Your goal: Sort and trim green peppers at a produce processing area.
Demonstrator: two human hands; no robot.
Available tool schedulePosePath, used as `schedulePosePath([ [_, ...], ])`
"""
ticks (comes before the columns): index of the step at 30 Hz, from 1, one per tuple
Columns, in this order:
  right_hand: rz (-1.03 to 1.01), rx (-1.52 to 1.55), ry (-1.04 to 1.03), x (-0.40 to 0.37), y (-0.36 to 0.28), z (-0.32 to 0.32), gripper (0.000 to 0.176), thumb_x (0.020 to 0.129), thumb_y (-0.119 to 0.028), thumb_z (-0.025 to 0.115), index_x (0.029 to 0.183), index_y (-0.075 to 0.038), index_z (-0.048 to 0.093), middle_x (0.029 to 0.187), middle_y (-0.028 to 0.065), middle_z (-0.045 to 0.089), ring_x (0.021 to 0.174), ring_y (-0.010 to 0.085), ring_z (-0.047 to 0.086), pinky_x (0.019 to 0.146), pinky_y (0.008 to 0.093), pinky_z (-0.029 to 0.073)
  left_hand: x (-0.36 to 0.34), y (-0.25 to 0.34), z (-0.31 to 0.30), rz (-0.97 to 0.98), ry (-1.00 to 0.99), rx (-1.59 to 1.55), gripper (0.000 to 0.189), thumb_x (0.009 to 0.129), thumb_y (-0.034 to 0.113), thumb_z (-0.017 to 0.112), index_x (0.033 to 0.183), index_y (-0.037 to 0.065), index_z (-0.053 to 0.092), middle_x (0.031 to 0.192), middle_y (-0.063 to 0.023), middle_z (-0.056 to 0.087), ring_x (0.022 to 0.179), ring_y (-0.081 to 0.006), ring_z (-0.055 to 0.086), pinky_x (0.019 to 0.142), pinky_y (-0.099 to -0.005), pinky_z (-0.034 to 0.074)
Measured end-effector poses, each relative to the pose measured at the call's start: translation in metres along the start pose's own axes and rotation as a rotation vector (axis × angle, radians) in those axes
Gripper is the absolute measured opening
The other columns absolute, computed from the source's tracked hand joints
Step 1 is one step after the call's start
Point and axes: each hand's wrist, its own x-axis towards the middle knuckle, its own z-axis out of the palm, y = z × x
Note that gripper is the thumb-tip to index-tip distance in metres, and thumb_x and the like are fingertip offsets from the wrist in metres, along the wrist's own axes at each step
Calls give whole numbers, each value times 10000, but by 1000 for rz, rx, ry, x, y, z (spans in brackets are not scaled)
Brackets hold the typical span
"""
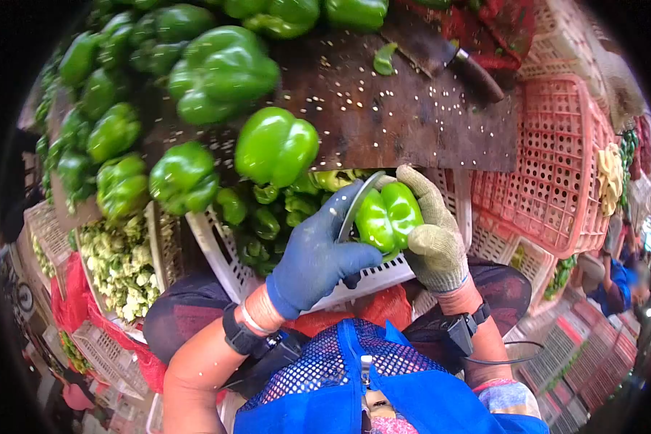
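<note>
My left hand, in a blue glove, is closed around a thin curved metal blade. The blade rests against the left side of a glossy green bell pepper. From the other side my right hand, in a beige knitted glove, grips that pepper with thumb and fingers. Just below both hands is a white plastic crate holding green pepper pieces. A whole bell pepper sits on the near edge of the dark wooden board, left of my hands.
Many green peppers crowd the board's left side. A knife with a dark handle lies at the back right, beside a pepper scrap. Pink crates stand on the right. Pale pepper cores fill a crate at left.
</note>
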Motion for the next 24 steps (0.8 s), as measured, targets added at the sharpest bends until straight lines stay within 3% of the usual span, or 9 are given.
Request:
schedulePosePath([
  [4, -225, -235, -47, -28, -2, 18, 836, 833, -270, 704, 1529, 50, 371, 1469, 137, 503, 1348, 255, 498, 1175, 367, 354, -43, 11, 8, -37, 4, -118, 577, 865, 269, 626, 1360, -12, 536, 800, -76, 659, 513, -142, 616, 469, -253, 498],
  [10, -697, -886, -125, -112, -1, 33, 1037, 599, -124, 911, 1513, -31, 431, 1468, 151, 522, 1300, 223, 551, 1100, 354, 445, -129, -11, 44, 45, 28, -210, 407, 1005, 401, 554, 1097, 16, 644, 717, -63, 645, 477, -150, 610, 457, -272, 506],
  [13, -581, -729, -172, -148, -6, 49, 950, 623, -94, 879, 1477, -14, 472, 1385, 140, 588, 1240, 206, 592, 1079, 345, 466, -158, -31, 47, 170, 2, -138, 427, 991, 332, 595, 1216, -30, 615, 865, -75, 666, 566, -122, 626, 518, -267, 512],
  [15, -361, -364, -220, -163, -10, 58, 654, 844, -221, 724, 1422, 13, 524, 1272, 133, 640, 1160, 183, 623, 1020, 336, 504, -183, -23, 52, 363, 84, -47, 482, 924, 208, 680, 1342, -13, 591, 957, -60, 683, 634, -88, 622, 547, -264, 519],
  [17, -183, -171, -242, -165, -8, 67, 562, 955, -311, 610, 1407, 16, 540, 1248, 130, 647, 1145, 184, 627, 987, 322, 518, -193, -26, 53, 458, 144, -20, 549, 875, 135, 721, 1389, 4, 579, 991, -53, 693, 669, -74, 621, 546, -260, 516],
  [18, -166, -90, -284, -153, 2, 66, 599, 998, -394, 625, 1437, -8, 497, 1293, 141, 622, 1144, 247, 653, 999, 388, 537, -195, -29, 57, 513, 142, 136, 602, 822, 75, 749, 1397, 17, 583, 997, -48, 699, 706, -79, 633, 538, -246, 510],
  [20, -352, -259, -314, -165, 5, 72, 609, 977, -340, 653, 1453, -2, 479, 1335, 135, 591, 1194, 244, 621, 1025, 374, 513, -207, -32, 65, 543, 184, -27, 561, 835, 83, 739, 1373, 13, 595, 968, -42, 697, 708, -83, 635, 532, -240, 510],
  [23, -751, -1046, -152, -206, -3, 90, 855, 753, -39, 737, 1530, -9, 382, 1383, 140, 546, 1242, 240, 575, 1068, 315, 457, -218, -37, 67, 529, 173, -162, 415, 882, 101, 695, 1283, 9, 635, 907, -44, 690, 620, -84, 611, 510, -241, 510],
  [24, -747, -938, -149, -210, 3, 92, 892, 727, -55, 760, 1527, 11, 373, 1352, 152, 571, 1216, 233, 591, 1045, 325, 481, -225, -38, 70, 518, 135, -172, 386, 896, 110, 684, 1265, 9, 642, 900, -45, 689, 598, -84, 602, 506, -242, 510],
])
